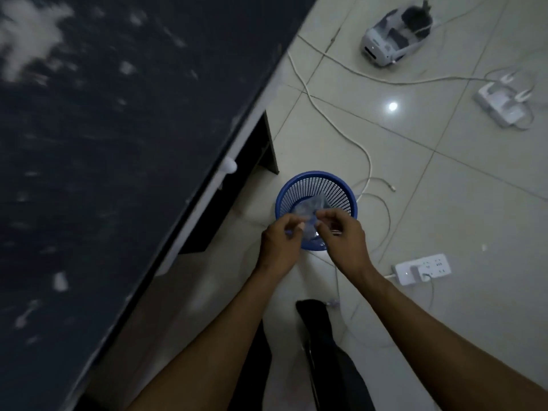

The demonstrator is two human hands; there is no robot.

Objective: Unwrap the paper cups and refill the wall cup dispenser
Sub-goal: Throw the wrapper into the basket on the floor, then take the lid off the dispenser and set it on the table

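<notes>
Both hands are over the blue mesh wastebasket [316, 189] on the tiled floor [462, 203], and between them is a crumpled piece of clear plastic wrap [310, 212], the task's thing here, held just above the basket's open mouth. The left hand [280, 243] has its fingers curled in, thumb and fingertips pinching the near edge of the wrap; the right hand [345, 235] pinches the other side, fingers bent toward the left. The wrap is see-through and hard to make out against the basket's grid, so how much of it hangs inside I cannot tell. No paper cups or dispenser show from here. To the left runs a dark speckled surface [103, 143] with a pale edge, its underside in shadow. On the floor to the right, a white power strip [422, 268] lies with a plug in it, white cables [367, 161] loop past the basket, a white adapter [501, 103] sits farther off, and a small white and grey device [396, 34] rests near the top.
</notes>
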